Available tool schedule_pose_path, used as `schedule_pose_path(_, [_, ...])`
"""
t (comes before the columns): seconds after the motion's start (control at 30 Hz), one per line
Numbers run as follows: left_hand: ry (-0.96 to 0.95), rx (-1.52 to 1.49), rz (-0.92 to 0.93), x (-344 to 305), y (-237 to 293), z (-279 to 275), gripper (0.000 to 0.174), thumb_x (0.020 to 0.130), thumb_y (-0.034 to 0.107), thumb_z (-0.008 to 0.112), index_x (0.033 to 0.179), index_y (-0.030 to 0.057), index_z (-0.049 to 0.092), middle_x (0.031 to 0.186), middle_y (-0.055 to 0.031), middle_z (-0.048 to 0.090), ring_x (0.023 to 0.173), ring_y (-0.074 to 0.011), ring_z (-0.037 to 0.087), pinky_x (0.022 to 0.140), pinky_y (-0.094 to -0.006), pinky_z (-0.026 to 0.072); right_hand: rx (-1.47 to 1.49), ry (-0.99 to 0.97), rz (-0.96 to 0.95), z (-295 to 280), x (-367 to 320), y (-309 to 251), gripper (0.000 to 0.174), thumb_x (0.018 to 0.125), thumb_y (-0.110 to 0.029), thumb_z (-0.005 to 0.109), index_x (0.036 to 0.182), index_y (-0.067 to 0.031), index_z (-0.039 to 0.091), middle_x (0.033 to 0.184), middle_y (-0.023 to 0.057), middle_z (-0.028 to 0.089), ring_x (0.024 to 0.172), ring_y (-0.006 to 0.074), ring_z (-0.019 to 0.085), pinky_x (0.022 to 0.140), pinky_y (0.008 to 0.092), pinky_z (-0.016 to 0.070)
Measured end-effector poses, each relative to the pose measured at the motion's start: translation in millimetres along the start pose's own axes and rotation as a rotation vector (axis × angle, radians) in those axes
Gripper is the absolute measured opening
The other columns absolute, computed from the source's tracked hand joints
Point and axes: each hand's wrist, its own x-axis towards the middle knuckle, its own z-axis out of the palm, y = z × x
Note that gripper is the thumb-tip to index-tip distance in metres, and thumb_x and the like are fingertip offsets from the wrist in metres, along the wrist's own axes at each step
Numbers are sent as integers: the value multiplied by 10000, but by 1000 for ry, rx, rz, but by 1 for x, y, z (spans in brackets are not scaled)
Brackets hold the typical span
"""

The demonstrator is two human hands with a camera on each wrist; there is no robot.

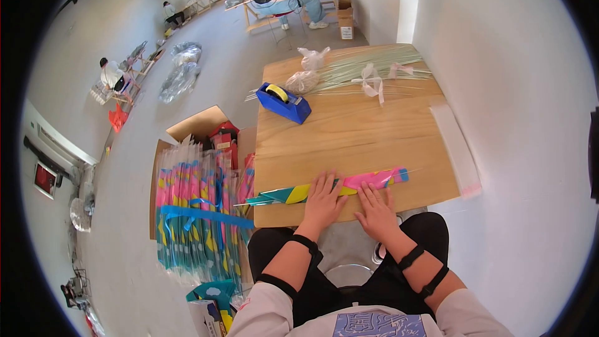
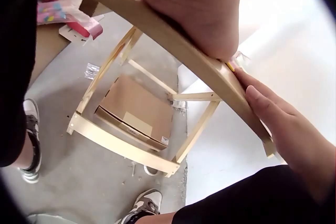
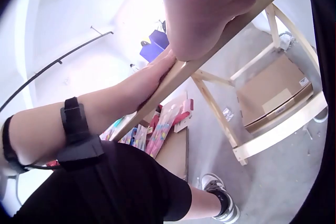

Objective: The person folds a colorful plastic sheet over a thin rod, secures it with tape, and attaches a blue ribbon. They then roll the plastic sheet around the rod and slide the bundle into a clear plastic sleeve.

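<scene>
A long, narrow roll of pink, yellow and teal sheet (image 1: 294, 194) lies across the near part of the wooden table, thin rods poking out at its left end. My left hand (image 1: 323, 200) rests on its middle with fingers extended. Just to the right, my right hand (image 1: 377, 213) lays straight fingers on the pink stretch. In the left wrist view the heel of the left hand (image 2: 194, 16) leans on the table edge, and the roll is mostly hidden. The right wrist view has the right hand (image 3: 202, 19) at that same edge.
A blue tape dispenser (image 1: 285, 104) stands on the table (image 1: 349, 134). Behind it lie pale thin rods (image 1: 368, 62) and tied plastic bags (image 1: 313, 57). Left of the table, a carton (image 1: 154, 200) holds many colourful sleeved packs (image 1: 187, 190). Another carton (image 2: 137, 109) sits beneath the table. People sit farther back.
</scene>
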Motion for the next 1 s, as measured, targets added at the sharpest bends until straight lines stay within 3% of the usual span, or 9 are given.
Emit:
schedule_pose_path(0.17, [-35, 123, 196, -12, 17, 3, 656, 1042, 404, 575, 1593, 73, 447, 1688, -165, 359, 1575, -404, 279, 1276, -560, 224, 18, -19, 15, 2, 3, -2, 740, 989, -403, 633, 1615, -80, 407, 1705, 98, 359, 1579, 239, 327, 1286, 591, 117])
schedule_pose_path(0.43, [-17, 7, 147, -23, 37, 4, 691, 1060, 437, 539, 1616, 52, 398, 1711, -125, 336, 1584, -388, 265, 1278, -553, 213, 49, -48, 3, 2, 1, 3, 705, 995, -285, 585, 1630, -65, 372, 1712, 109, 345, 1592, 258, 305, 1289, 584, 92])
schedule_pose_path(0.7, [21, -26, 156, -24, 37, 1, 698, 1046, 458, 556, 1606, 64, 417, 1700, -123, 353, 1574, -380, 288, 1272, -552, 224, 44, -81, 33, -4, 4, 1, 732, 949, -176, 581, 1638, -79, 357, 1701, 100, 375, 1571, 241, 352, 1255, 582, 185])
schedule_pose_path(0.83, [96, -72, 112, -22, 39, 7, 609, 1029, 405, 599, 1536, 80, 506, 1644, -118, 437, 1541, -373, 348, 1259, -545, 254, -35, -93, -12, -5, 6, 4, 734, 939, -161, 586, 1634, -83, 365, 1697, 96, 384, 1558, 233, 374, 1233, 562, 228])
schedule_pose_path(0.9, [140, -79, 86, -19, 39, 10, 562, 1022, 379, 614, 1496, 85, 547, 1608, -112, 486, 1518, -367, 385, 1250, -542, 272, -183, 23, -110, 0, 12, 10, 602, 933, -169, 624, 1521, -85, 524, 1582, 86, 535, 1434, 231, 522, 1166, 525, 323])
schedule_pose_path(0.93, [191, -86, 93, -17, 39, 12, 514, 1005, 340, 631, 1449, 86, 579, 1544, -100, 538, 1484, -352, 427, 1234, -535, 295, -191, 16, -129, 0, 18, 16, 602, 933, -169, 624, 1521, -85, 524, 1582, 86, 535, 1434, 231, 522, 1166, 525, 323])
schedule_pose_path(1.0, [247, -104, 79, -16, 37, 14, 466, 988, 301, 648, 1401, 87, 610, 1481, -87, 590, 1449, -338, 468, 1217, -528, 318, -163, 64, -197, -8, 35, 22, 413, 907, -187, 677, 1308, -91, 679, 1374, 60, 682, 1230, 222, 644, 1079, 480, 394])
